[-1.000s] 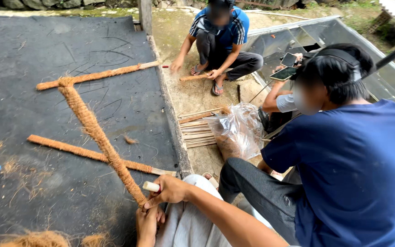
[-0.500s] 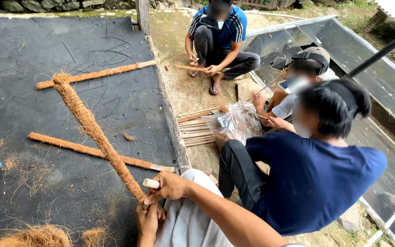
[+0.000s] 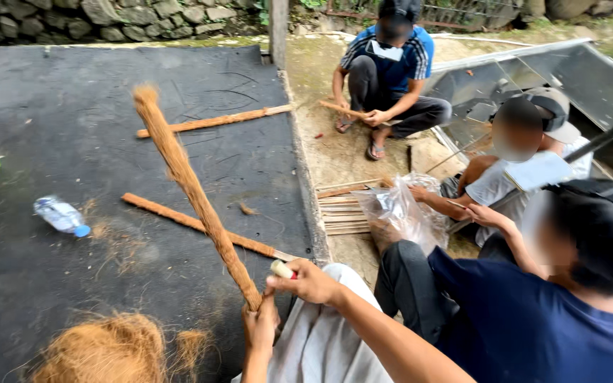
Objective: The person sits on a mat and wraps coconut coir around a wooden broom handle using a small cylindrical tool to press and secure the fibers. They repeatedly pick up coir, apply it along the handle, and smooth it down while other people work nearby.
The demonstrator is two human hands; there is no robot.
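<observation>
A clear plastic bag (image 3: 400, 213) sits crumpled on the ground beside the stacked sticks, between the seated people. A clear plastic bottle (image 3: 61, 215) with a blue cap lies on the dark mat.

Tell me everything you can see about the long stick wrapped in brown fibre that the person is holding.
The fibre-wrapped stick is long, thin and covered with rough brown fibre like coconut husk. It rises tilted up and to the left over the dark mat, its frayed tip free in the air. The left hand grips its lower end; the right hand, holding a small pale object, is beside it.
</observation>
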